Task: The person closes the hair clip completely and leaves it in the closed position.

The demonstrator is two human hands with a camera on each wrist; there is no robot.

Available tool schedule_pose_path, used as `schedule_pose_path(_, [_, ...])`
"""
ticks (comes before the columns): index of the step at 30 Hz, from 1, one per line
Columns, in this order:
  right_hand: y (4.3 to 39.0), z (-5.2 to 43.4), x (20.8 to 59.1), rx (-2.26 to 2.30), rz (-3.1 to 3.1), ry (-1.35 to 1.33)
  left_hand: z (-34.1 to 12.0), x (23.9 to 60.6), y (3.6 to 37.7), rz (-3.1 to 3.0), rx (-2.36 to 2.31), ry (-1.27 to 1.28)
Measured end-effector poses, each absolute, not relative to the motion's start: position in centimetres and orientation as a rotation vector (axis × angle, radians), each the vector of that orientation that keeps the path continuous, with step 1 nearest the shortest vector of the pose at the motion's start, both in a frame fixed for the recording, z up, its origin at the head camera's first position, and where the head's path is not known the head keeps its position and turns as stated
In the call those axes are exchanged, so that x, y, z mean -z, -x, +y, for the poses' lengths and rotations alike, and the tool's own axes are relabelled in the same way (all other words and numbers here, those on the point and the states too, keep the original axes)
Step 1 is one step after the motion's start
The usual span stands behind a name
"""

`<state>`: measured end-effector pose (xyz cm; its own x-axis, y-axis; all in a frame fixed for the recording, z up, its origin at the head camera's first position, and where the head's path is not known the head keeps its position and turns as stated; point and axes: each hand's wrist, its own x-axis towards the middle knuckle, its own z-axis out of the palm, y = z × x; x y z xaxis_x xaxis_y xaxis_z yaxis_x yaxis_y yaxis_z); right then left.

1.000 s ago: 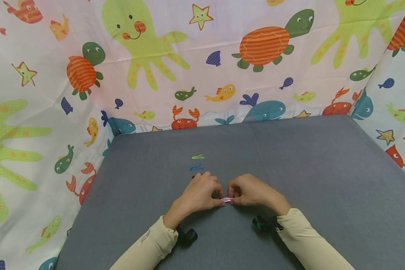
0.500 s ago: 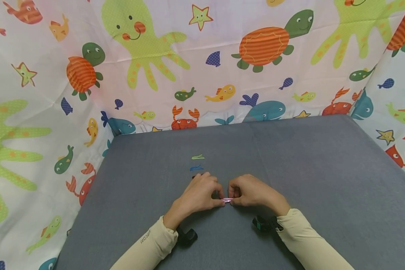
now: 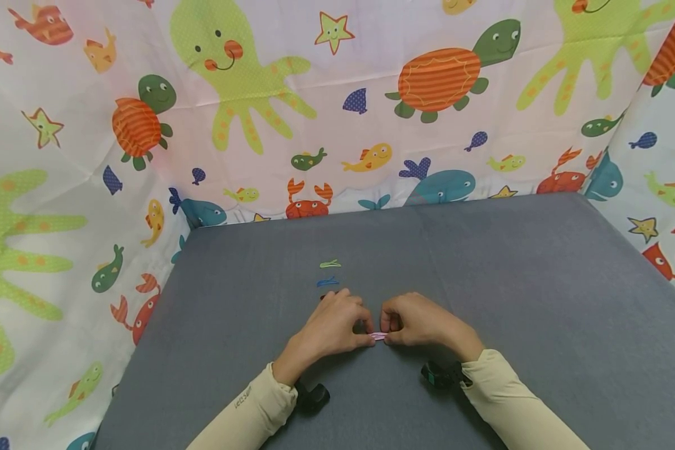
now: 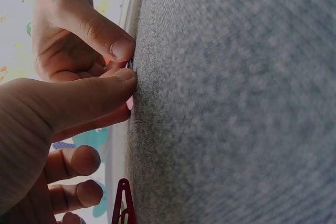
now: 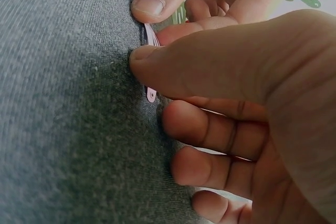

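Note:
A pink snap hair clip (image 3: 378,336) lies close over the grey tabletop, pinched at both ends. My left hand (image 3: 337,322) holds its left end between thumb and forefinger. At the other end my right hand (image 3: 422,320) pinches it the same way, the two thumbs a short gap apart. In the right wrist view the tip of the pink clip (image 5: 151,95), with a small hole, sticks out past the right thumb (image 5: 157,59). Beyond the left hand sits a dark red snap clip (image 4: 123,200), mostly hidden behind that hand in the head view.
A blue hair clip (image 3: 327,282) and a green hair clip (image 3: 330,264) lie in a column farther back on the grey table (image 3: 512,281). A curtain with sea animals (image 3: 337,125) stands along the back and sides. Each wrist carries a black camera (image 3: 313,399).
Both hands keep their pinch on the pink clip and stay in place. The whole head view has shifted down very slightly.

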<state>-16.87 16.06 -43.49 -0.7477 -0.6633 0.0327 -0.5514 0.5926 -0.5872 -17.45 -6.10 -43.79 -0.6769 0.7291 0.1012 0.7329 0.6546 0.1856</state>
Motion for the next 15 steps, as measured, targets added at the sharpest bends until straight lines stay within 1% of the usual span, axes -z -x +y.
schedule_pose_path(15, [16.99,16.05,43.87,0.909,2.585,0.987,-6.35,43.51,17.46,-2.82,0.383,1.233])
